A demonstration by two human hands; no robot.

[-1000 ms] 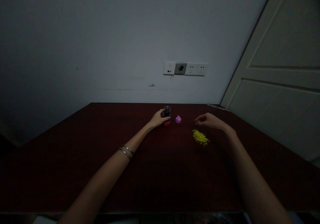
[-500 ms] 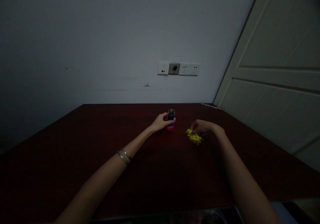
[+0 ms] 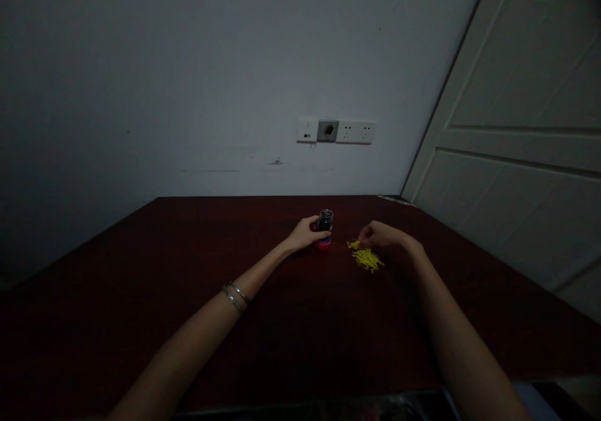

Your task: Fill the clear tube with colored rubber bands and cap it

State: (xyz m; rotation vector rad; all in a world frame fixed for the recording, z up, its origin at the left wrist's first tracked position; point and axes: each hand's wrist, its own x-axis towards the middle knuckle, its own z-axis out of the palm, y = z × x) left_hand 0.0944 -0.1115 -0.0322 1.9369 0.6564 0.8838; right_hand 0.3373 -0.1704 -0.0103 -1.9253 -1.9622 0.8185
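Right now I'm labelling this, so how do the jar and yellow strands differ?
The jar is dark above, pinkish-red below; the strands are yellow. The jar is upright; the strands mostly lie heaped. The left hand clasps the jar; the right hand pinches just some strands. Both are touched.

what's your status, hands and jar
Left hand around upright jar. Right hand apparently pinching yellow strands. Yellow pile beside right hand on tabletop. Left thumb partly covering jar.
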